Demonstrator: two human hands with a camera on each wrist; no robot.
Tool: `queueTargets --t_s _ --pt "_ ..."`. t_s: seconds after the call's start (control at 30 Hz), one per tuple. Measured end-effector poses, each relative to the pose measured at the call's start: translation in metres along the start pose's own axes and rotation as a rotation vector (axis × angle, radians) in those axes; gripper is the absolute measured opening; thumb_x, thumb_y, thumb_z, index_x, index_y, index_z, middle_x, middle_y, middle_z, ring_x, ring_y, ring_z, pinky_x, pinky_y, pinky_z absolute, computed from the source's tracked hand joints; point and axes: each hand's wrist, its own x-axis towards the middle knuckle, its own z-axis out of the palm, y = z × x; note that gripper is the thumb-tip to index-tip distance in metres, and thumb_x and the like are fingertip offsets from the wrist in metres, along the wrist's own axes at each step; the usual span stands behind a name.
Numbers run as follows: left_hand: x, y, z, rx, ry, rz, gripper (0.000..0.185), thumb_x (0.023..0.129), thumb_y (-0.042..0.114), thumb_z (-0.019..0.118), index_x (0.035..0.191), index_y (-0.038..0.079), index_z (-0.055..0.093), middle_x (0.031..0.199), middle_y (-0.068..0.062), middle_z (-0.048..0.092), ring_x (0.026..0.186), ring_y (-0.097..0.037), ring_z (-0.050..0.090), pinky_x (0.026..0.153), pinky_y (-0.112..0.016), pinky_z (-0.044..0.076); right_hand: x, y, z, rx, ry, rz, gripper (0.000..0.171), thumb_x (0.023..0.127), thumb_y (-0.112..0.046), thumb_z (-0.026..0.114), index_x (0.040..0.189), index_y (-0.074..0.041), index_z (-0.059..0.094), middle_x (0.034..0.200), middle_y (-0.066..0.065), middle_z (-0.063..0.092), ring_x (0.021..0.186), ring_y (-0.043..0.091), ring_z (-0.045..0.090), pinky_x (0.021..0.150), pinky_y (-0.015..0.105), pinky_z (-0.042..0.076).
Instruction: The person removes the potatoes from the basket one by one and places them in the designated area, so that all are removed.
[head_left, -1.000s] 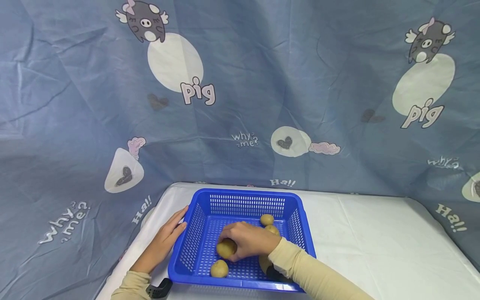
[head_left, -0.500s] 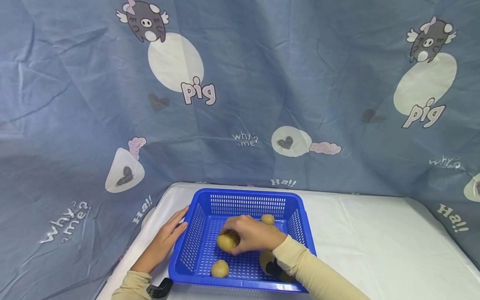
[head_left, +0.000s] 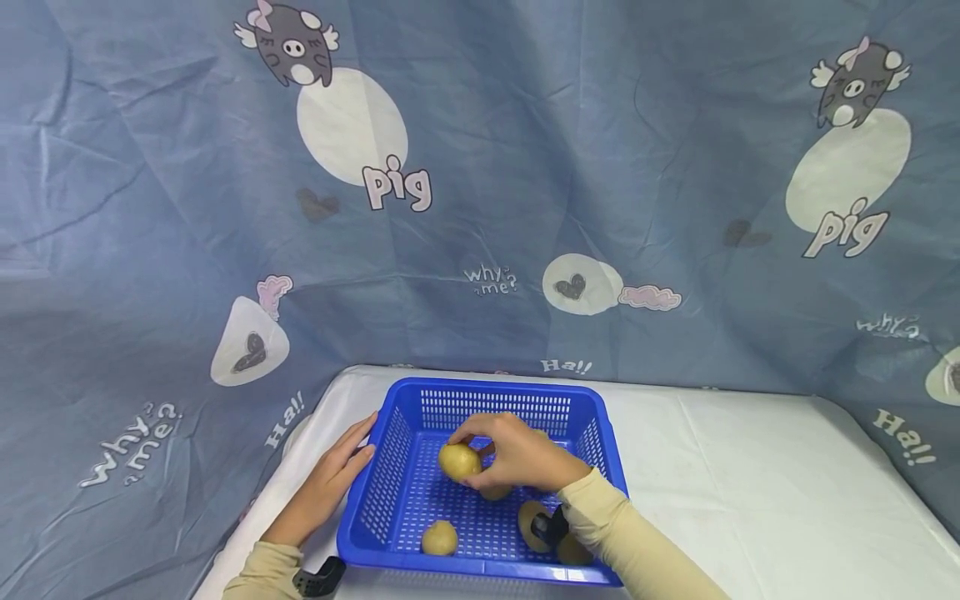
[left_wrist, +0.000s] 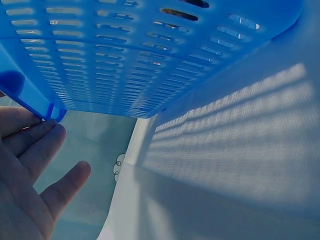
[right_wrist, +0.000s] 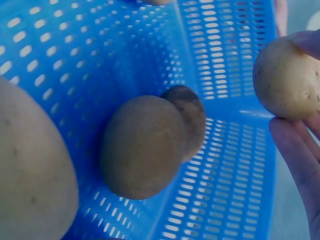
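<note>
My right hand (head_left: pixel 517 457) pinches a round yellow-brown potato (head_left: pixel 459 462) between thumb and fingertips, over the inside of a blue plastic basket (head_left: pixel 491 386). The right wrist view shows this held potato (right_wrist: pixel 286 82) against the basket's far side, with the fingers around it. Several more potatoes lie in the basket: one potato (head_left: pixel 439 538) at the front left, others at the right, partly behind the hand and wrist. My left hand (head_left: pixel 326 479) touches the basket's left rim with extended fingers; its fingertips (left_wrist: pixel 59 132) lie along the rim from outside.
The basket stands on a white-covered table (head_left: pixel 720 483) that extends to the right. A blue printed cloth (head_left: pixel 480 208) hangs behind and at the left. A black strap (head_left: pixel 319 577) shows at my left wrist, and a black device (head_left: pixel 550 527) at the right.
My right hand has risen with the potato, shifting toward the back of the basket and slightly right. Another potato now shows beneath that hand. The left hand has stayed on the rim.
</note>
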Motion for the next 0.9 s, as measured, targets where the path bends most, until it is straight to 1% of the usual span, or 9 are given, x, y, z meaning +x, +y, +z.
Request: queueTargets --t_s 0.1,0.23,0.37,0.5,0.57,0.6,0.73,0.77,0.9 --pt "0.000 0.001 0.000 -0.007 -0.005 -0.014 0.052 0.112 0.022 0.044 0.160 0.006 0.036 0.161 -0.016 0.045 0.146 -0.042 0.043 0.113 -0.018 0.043 -0.002 0.000 -0.003 0.083 0.034 0.001 0.042 0.082 -0.011 0.086 0.121 -0.015 0.071 0.120 -0.004 0.071 0.109 0.008 0.066 0.089 0.017 0.059" --pt "0.000 0.000 -0.001 -0.018 -0.020 -0.032 0.053 0.112 0.025 0.042 0.162 0.008 0.034 0.163 -0.013 0.043 0.148 -0.037 0.041 0.115 -0.020 0.043 -0.004 0.001 -0.007 0.129 0.080 -0.002 0.043 0.082 -0.007 0.085 0.122 -0.014 0.071 0.120 -0.004 0.071 0.111 0.010 0.066 0.089 0.020 0.060" --pt "0.001 -0.002 -0.002 -0.019 -0.025 -0.028 0.053 0.113 0.026 0.041 0.162 0.010 0.033 0.163 -0.013 0.042 0.148 -0.036 0.041 0.115 -0.022 0.044 -0.006 0.001 -0.011 0.158 0.127 0.013 0.045 0.081 -0.006 0.085 0.123 -0.014 0.071 0.122 -0.003 0.071 0.115 0.014 0.067 0.089 0.023 0.061" --pt "0.001 -0.003 -0.002 -0.020 -0.020 -0.023 0.053 0.113 0.025 0.042 0.162 0.009 0.033 0.163 -0.013 0.043 0.147 -0.036 0.041 0.117 -0.040 0.047 -0.008 0.001 -0.015 0.178 0.177 0.014 0.047 0.080 -0.009 0.086 0.124 -0.017 0.071 0.123 -0.005 0.071 0.116 0.015 0.067 0.088 0.024 0.062" --pt "0.001 -0.003 -0.002 -0.016 -0.017 -0.027 0.053 0.113 0.025 0.042 0.162 0.008 0.034 0.163 -0.013 0.043 0.147 -0.036 0.041 0.116 -0.042 0.047 -0.010 0.001 -0.017 0.187 0.197 0.004 0.047 0.080 -0.010 0.087 0.124 -0.018 0.071 0.124 -0.005 0.071 0.117 0.016 0.067 0.088 0.025 0.062" --pt "0.001 -0.003 -0.002 -0.014 -0.016 -0.028 0.053 0.112 0.025 0.042 0.161 0.008 0.034 0.162 -0.012 0.043 0.147 -0.037 0.041 0.116 -0.041 0.047 -0.011 0.001 -0.019 0.186 0.206 -0.004 0.047 0.081 -0.011 0.087 0.124 -0.019 0.071 0.124 -0.004 0.071 0.117 0.017 0.067 0.087 0.025 0.062" --pt "0.001 -0.003 -0.002 -0.007 -0.011 -0.034 0.053 0.112 0.026 0.043 0.161 0.009 0.035 0.162 -0.012 0.044 0.147 -0.037 0.041 0.115 -0.023 0.044 -0.013 0.001 -0.023 0.176 0.249 -0.020 0.046 0.081 -0.013 0.088 0.124 -0.019 0.071 0.124 -0.002 0.072 0.117 0.018 0.068 0.086 0.025 0.063" --pt "0.001 -0.003 -0.002 -0.010 -0.011 -0.034 0.053 0.112 0.026 0.043 0.162 0.010 0.035 0.162 -0.012 0.044 0.148 -0.037 0.041 0.115 -0.020 0.043 -0.014 0.002 -0.024 0.172 0.264 -0.023 0.046 0.081 -0.013 0.088 0.124 -0.019 0.071 0.124 -0.002 0.072 0.116 0.018 0.068 0.085 0.025 0.063" --pt "0.000 -0.003 -0.001 -0.016 -0.009 -0.032 0.052 0.112 0.026 0.043 0.162 0.011 0.034 0.162 -0.012 0.044 0.149 -0.036 0.041 0.115 -0.020 0.042 -0.017 0.001 -0.029 0.185 0.311 -0.022 0.046 0.080 -0.014 0.089 0.123 -0.018 0.072 0.125 0.000 0.071 0.116 0.022 0.069 0.085 0.026 0.063"
